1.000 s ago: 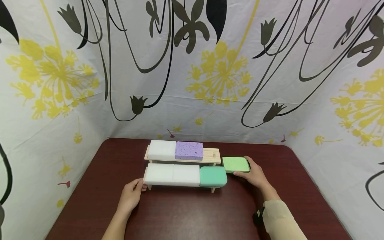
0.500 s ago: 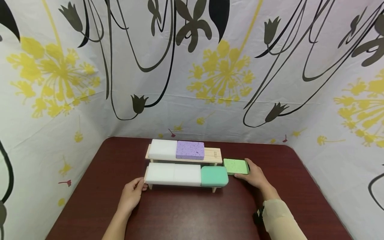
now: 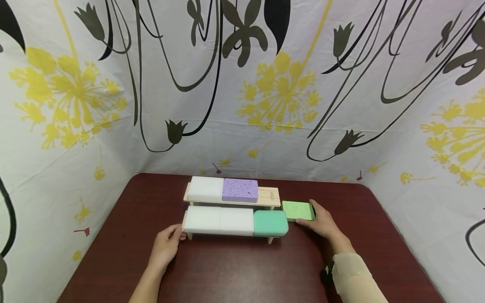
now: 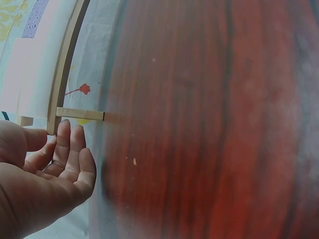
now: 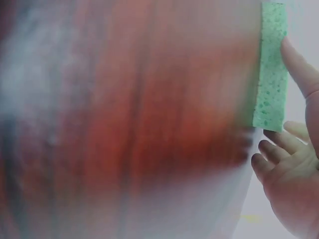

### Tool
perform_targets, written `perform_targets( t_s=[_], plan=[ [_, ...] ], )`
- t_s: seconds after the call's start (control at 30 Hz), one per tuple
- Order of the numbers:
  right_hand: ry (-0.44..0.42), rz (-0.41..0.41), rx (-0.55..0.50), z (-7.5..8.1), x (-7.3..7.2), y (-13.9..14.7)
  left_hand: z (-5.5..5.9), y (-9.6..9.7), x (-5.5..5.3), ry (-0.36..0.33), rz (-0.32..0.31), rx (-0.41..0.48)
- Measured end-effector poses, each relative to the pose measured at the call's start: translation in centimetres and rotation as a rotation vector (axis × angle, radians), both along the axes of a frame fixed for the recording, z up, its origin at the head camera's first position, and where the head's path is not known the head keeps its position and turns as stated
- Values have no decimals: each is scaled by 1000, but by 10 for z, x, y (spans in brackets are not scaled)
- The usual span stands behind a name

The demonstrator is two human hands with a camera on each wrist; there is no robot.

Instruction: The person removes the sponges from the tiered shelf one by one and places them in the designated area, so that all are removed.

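Note:
In the head view, my left hand (image 3: pixel 165 248) pinches the left end of the front wooden rack (image 3: pixel 183 227). The left wrist view shows the thumb against that rack end, with the other fingers curled below. Two white sponge-like blocks (image 3: pixel 219 220) and a rounded teal block (image 3: pixel 270 222) lie side by side on this rack. At its right, my right hand (image 3: pixel 322 219) grips a speckled light-green sponge (image 3: pixel 297 211) between thumb and fingers. The sponge sits low beside the racks; whether its underside touches the table cannot be told. The right wrist view shows its edge.
Behind stands a second wooden rack (image 3: pixel 270 196), bearing a white block (image 3: pixel 206 188) and a purple speckled sponge (image 3: pixel 240 190); its right end is bare wood. The dark red-brown table (image 3: pixel 242 269) meets a patterned cloth (image 3: pixel 212 155) at the back and sides.
The green sponge has shifted slightly nearer to me with the right hand around it, early in this second. The head view has moved a little. My left hand stays at the rack end.

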State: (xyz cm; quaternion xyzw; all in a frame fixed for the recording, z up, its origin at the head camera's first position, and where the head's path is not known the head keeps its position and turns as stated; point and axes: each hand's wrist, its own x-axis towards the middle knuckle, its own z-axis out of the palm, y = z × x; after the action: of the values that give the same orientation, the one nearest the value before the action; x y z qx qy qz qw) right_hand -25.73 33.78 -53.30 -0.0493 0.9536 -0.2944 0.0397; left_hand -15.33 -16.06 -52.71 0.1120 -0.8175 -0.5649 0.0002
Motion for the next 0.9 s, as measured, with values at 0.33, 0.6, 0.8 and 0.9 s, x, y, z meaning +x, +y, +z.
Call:
perform_targets(
  t_s=[0.33,0.6,0.8,0.9],
  plan=[
    [66,-1,-59,28,1,-11,0,1,-1,1,13,-1],
    [109,21,-120,48,2,-28,-1,2,-2,-3,20,39],
    [132,73,-174,59,1,-43,0,4,-3,-14,24,63],
    [147,90,-194,64,1,-50,0,4,-3,-18,30,77]
  ],
)
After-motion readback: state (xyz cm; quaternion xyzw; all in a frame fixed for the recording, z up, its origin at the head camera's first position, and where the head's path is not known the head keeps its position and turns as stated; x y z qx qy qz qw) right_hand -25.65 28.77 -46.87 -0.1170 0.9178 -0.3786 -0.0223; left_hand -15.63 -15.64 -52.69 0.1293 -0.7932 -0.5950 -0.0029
